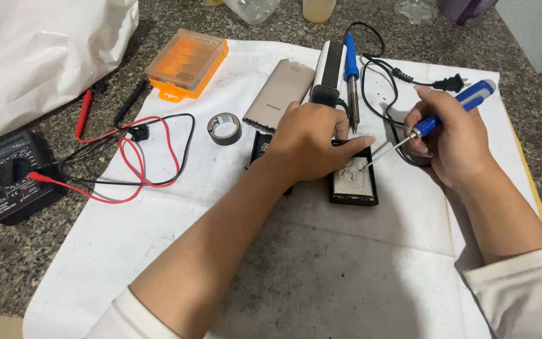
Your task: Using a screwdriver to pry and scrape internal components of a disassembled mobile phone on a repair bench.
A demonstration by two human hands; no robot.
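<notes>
My left hand (312, 141) rests palm-down on a small black device (354, 185) lying on a white sheet (158, 238), its fingers pressing the device's upper part; a whitish crumpled patch shows on the device. My right hand (450, 141) grips a blue and white screwdriver (453, 107). Its metal tip touches the whitish patch just beside my left fingertips.
A beige power bank (280, 94), a blue soldering iron (350, 75) with its black cord and plug (450, 83), a roll of black tape (224, 128), an orange bit case (186, 63), and a black multimeter (14, 176) with red and black leads lie around. A white plastic bag (39, 50) sits at top left.
</notes>
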